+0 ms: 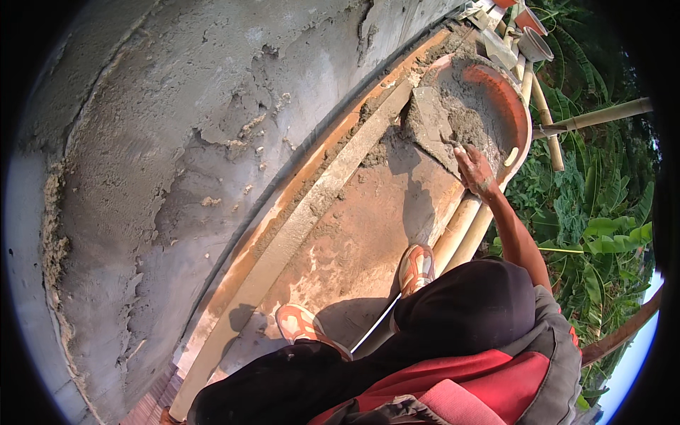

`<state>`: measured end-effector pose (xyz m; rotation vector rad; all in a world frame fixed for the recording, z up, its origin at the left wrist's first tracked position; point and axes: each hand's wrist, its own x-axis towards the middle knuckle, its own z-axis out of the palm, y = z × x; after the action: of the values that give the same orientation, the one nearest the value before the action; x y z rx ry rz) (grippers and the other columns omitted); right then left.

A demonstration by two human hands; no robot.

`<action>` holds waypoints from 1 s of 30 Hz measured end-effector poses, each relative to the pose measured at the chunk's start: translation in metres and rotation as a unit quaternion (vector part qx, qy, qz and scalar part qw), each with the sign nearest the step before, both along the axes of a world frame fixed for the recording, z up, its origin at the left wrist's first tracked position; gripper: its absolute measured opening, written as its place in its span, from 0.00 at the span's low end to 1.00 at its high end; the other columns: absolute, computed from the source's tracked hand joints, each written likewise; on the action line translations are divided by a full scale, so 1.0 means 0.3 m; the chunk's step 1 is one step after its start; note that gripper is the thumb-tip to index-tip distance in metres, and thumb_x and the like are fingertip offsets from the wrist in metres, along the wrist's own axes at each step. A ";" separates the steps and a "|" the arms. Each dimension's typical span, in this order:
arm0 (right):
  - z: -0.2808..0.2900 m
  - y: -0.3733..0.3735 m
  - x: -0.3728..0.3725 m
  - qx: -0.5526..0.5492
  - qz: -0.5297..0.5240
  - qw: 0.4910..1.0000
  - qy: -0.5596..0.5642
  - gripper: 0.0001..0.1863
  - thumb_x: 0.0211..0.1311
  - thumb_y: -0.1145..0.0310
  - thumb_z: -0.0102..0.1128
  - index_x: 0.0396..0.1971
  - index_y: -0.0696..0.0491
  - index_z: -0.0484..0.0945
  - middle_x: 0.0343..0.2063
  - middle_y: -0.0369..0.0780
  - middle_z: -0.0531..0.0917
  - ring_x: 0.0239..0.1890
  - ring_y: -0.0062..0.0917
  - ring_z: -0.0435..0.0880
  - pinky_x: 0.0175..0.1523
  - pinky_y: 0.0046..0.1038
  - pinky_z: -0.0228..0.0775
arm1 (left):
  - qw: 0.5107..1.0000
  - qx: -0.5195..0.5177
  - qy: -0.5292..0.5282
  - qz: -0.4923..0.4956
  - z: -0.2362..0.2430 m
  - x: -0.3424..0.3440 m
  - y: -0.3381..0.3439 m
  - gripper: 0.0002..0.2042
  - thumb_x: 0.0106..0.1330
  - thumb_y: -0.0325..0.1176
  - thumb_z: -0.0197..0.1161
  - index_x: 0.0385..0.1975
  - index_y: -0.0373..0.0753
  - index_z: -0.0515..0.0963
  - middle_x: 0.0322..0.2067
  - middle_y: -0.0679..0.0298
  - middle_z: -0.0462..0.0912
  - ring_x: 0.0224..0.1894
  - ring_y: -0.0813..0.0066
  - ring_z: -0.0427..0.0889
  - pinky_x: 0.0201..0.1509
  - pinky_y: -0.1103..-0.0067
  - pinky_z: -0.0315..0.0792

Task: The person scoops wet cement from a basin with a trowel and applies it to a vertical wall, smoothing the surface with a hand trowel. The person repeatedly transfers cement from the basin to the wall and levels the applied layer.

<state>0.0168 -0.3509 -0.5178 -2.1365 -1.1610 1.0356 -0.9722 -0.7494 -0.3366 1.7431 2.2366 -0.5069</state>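
Note:
My right hand [476,170] is closed on the handle of a trowel [429,126] with a flat, mortar-smeared blade. Its blade rests over the near-left rim of an orange tub [523,106], against wet grey mortar [473,122]. A long, mortar-coated straightedge board [297,225] runs diagonally from beside the tub down to the lower left. At its near end a small part of my left hand [168,416] shows, with the fingers bent round the board's edge; the rest is out of the picture or behind my leg.
A rough, partly plastered grey wall [177,156] rises on the left. My shoes stand on a mortar-stained board platform [354,234]. Bamboo poles [459,228] run along its right side, with green plants [588,191] beyond. Small buckets [535,45] stand past the tub.

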 end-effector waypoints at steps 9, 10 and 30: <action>-0.083 0.229 -0.104 0.081 0.204 0.933 -0.284 0.26 0.75 0.51 0.60 0.60 0.56 0.77 0.39 0.52 0.88 0.45 0.52 0.86 0.53 0.49 0.75 | 0.999 0.018 -0.002 -0.052 0.042 0.027 -0.033 0.33 0.48 0.35 0.84 0.56 0.33 0.80 0.39 0.47 0.85 0.39 0.45 0.83 0.46 0.59 0.80; -0.047 0.177 -0.177 0.052 0.220 0.940 -0.255 0.26 0.75 0.51 0.61 0.61 0.56 0.77 0.39 0.51 0.89 0.45 0.52 0.86 0.53 0.48 0.76 | 0.998 0.014 0.019 -0.050 0.044 0.038 -0.048 0.33 0.47 0.35 0.84 0.56 0.33 0.80 0.39 0.47 0.85 0.39 0.44 0.83 0.46 0.59 0.80; 0.289 0.009 -0.414 0.019 0.354 0.888 -0.294 0.27 0.76 0.52 0.59 0.64 0.55 0.75 0.47 0.53 0.87 0.48 0.51 0.86 0.55 0.47 0.76 | 0.955 0.119 0.268 0.054 -0.053 0.092 -0.120 0.16 0.74 0.38 0.64 0.54 0.35 0.77 0.43 0.56 0.82 0.45 0.64 0.82 0.53 0.67 0.75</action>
<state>-0.1074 -0.3484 -0.4312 -2.0818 -2.3476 0.5947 -0.9446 -0.7856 -0.3525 1.7334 2.8524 -0.7935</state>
